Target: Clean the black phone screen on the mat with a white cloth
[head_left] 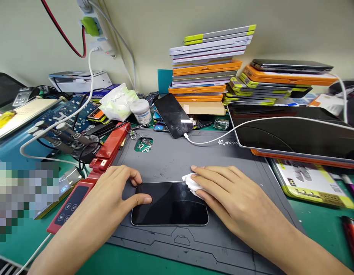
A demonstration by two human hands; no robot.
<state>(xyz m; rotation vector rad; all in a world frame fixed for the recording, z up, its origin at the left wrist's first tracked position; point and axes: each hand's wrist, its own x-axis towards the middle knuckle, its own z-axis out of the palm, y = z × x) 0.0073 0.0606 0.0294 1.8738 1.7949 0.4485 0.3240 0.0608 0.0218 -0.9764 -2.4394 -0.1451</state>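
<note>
A smartphone [171, 209] with a dark, smudged screen lies sideways and face up on the grey work mat [160, 156]. My left hand [119, 189] grips its left end, the thumb on the glass and the fingertips at the far edge. Under the fingers of my right hand [230, 189] is a crumpled white tissue [192, 185], pressed on the phone's far right corner. That hand covers part of the phone's right end.
Behind the mat, a second phone [174, 114] is plugged into a white cable [211, 140]. Stacked flat boxes [205, 68] stand against the wall. A red folding device [75, 202] lies left, and a large dark screen [294, 131] lies right. A white jar [142, 112] stands at the back.
</note>
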